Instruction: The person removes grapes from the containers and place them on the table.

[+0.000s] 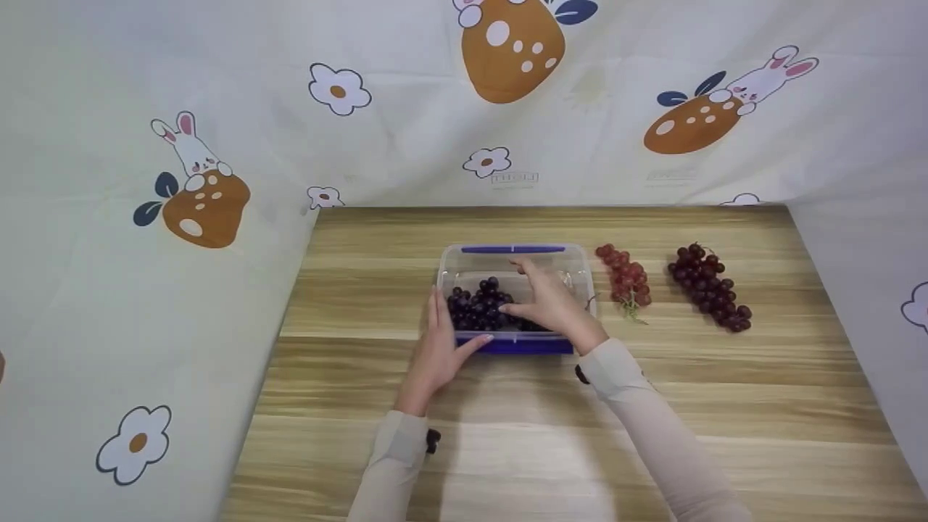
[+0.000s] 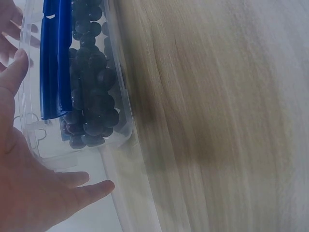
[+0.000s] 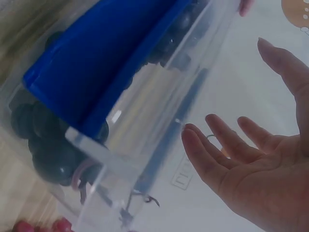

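Observation:
A clear plastic food container (image 1: 471, 262) with blue side clips (image 1: 525, 346) stands on the table. Dark, almost black grapes (image 1: 478, 308) lie inside along its front half. My left hand (image 1: 438, 351) rests at its front left corner, straight fingers along the left wall and thumb at the front rim. Over the container's right half hovers my right hand (image 1: 552, 303), fingers spread and thumb apart from them. Nothing shows in its palm in the right wrist view. A thin stem (image 3: 145, 197) pokes out at the container's right end.
Right of the container lies a bunch of light red grapes (image 1: 627, 275) with a green stem. Farther right is a bunch of dark red grapes (image 1: 709, 288). Behind the wooden table (image 1: 377, 246) hangs a printed cloth (image 1: 406, 138), which also covers both sides.

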Available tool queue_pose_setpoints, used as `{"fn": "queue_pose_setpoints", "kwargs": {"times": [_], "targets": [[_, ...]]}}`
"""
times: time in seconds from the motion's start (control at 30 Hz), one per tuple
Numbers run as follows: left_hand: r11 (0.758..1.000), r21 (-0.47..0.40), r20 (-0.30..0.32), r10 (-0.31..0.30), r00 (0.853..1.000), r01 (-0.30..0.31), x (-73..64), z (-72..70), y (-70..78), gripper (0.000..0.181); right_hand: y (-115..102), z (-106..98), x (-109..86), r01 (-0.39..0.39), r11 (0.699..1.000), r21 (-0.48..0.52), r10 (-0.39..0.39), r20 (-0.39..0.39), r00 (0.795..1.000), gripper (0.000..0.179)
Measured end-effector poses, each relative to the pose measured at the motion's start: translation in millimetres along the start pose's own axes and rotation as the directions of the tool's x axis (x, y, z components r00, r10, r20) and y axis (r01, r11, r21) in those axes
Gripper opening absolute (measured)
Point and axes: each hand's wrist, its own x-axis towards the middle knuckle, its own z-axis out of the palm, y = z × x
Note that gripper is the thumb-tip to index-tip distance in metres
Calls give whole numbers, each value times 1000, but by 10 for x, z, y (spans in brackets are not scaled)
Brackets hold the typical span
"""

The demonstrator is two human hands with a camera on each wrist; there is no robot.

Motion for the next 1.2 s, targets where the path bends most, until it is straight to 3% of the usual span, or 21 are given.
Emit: {"fn": "queue_pose_setpoints", "kwargs": {"times": [0.47, 0.87, 1.2], "targets": [[1000, 2, -14, 14, 1000, -14, -7, -3, -3, 127, 107, 203, 150, -40, 999, -10, 41, 75, 996, 86], [1000, 2, -14, 13, 1000, -13, -13, -15, 6, 127, 146, 325, 322, -111, 984, 139, 90, 148, 985, 92], [1000, 26, -9, 17, 1000, -17, 2, -4, -2, 125, 132, 427, 453, -52, 988, 145, 22, 198, 980, 100]]}}
